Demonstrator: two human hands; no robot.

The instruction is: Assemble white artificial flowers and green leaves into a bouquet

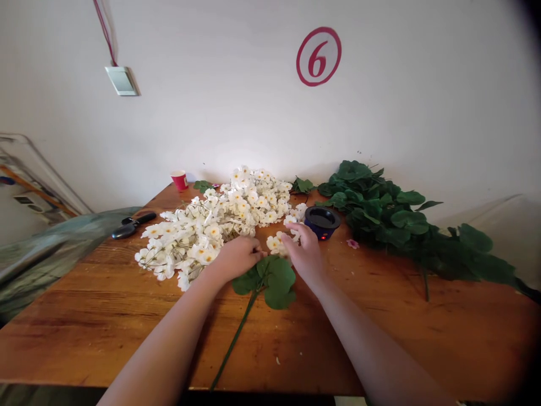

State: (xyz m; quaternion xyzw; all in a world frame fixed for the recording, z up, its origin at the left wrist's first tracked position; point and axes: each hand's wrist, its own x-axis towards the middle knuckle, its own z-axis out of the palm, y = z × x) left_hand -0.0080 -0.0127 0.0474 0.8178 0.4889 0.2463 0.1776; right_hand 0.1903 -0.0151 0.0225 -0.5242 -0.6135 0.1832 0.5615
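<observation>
A green leaf stem (279, 281) lies on the wooden table in front of me, its stalk running toward the near edge. My left hand (240, 256) is at the top of this stem with its fingers closed; what they grip is hidden. Just to the right, my right hand (305, 251) has thumb and fingers apart, beside a small cluster of white flowers (275, 243). Right behind that hand stands a dark blue round pot (322, 223) with a red light. A large pile of white flowers with yellow centres (203, 231) spreads to the left and behind.
Green leaves (393, 217) are heaped at the right. A red paper cup (180, 181) stands at the back left, and a black-handled tool (131, 225) lies at the left edge. A pink flower (352, 243) lies near the pot. The wall rises behind the table (105, 321).
</observation>
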